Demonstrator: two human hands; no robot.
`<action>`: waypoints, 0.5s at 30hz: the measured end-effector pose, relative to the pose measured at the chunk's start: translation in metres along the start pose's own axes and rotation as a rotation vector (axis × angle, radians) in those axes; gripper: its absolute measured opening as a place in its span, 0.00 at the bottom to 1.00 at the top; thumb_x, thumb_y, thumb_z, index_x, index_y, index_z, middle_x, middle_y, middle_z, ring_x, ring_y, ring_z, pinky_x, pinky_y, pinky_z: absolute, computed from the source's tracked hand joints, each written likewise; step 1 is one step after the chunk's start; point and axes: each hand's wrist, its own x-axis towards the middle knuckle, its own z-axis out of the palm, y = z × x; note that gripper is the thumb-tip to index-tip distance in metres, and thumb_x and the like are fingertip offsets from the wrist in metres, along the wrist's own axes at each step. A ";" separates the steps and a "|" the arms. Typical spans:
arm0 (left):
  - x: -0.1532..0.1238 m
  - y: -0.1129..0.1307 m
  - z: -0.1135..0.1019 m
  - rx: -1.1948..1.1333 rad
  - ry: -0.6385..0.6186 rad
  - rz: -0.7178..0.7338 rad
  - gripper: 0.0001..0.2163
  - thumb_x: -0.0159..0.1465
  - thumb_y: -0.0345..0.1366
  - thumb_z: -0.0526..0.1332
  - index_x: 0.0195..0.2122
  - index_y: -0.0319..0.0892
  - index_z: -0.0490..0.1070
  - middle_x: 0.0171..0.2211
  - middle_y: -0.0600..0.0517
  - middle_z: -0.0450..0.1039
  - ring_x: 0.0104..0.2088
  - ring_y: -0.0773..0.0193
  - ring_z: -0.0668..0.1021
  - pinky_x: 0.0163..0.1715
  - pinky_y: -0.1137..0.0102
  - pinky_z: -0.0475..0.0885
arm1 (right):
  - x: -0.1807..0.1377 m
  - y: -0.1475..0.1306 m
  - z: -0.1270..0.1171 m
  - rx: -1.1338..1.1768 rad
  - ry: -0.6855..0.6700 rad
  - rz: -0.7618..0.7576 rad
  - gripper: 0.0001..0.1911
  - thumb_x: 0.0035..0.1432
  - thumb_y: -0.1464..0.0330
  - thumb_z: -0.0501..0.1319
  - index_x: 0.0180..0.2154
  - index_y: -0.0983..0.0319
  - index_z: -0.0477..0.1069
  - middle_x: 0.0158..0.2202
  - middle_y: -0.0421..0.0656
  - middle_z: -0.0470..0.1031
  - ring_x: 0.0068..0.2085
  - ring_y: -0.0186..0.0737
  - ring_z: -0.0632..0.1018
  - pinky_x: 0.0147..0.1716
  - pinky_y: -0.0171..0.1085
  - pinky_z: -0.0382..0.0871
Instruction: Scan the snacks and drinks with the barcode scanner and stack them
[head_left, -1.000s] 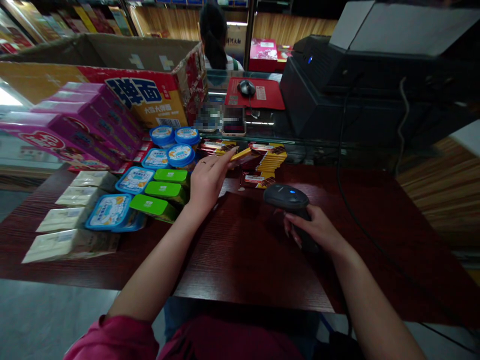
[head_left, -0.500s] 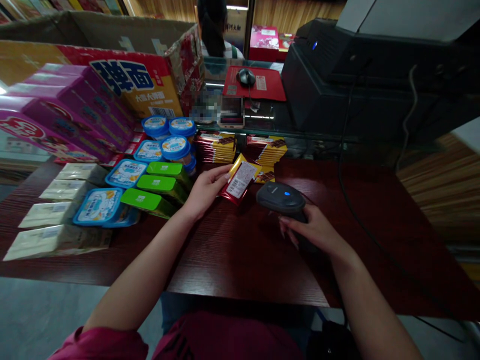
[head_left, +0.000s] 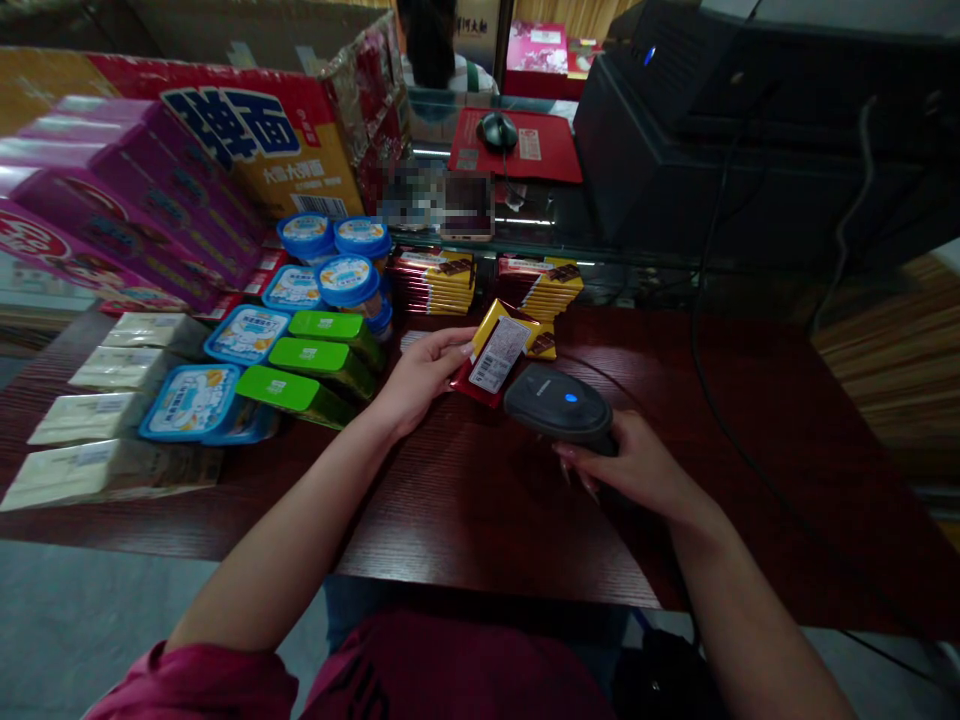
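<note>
The left hand (head_left: 429, 377) pinches a red-and-yellow packet (head_left: 495, 350), barcode label (head_left: 500, 354) up, above the tabletop (head_left: 480, 530); the right hand (head_left: 634, 462) is wrapped around a scanner (head_left: 555, 405) beside it. Green boxes (head_left: 279, 388) stand left; the carton (head_left: 330, 135) behind reads "弹面".

Hard to See

The left edge cuts off the big box (head_left: 341, 165), the top edge a person (head_left: 431, 50). Blurry squares cover the phone (head_left: 469, 212). The right hand (head_left: 641, 465) hides part of the scanner (head_left: 559, 405). The bar's (head_left: 491, 358) little words are too tiny to read.
</note>
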 end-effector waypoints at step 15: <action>-0.001 -0.002 0.006 0.000 -0.026 -0.004 0.25 0.59 0.42 0.76 0.57 0.41 0.79 0.45 0.45 0.86 0.38 0.61 0.86 0.38 0.70 0.81 | 0.000 0.001 -0.002 0.073 0.012 0.062 0.21 0.53 0.50 0.75 0.32 0.60 0.75 0.19 0.41 0.77 0.16 0.36 0.73 0.17 0.35 0.67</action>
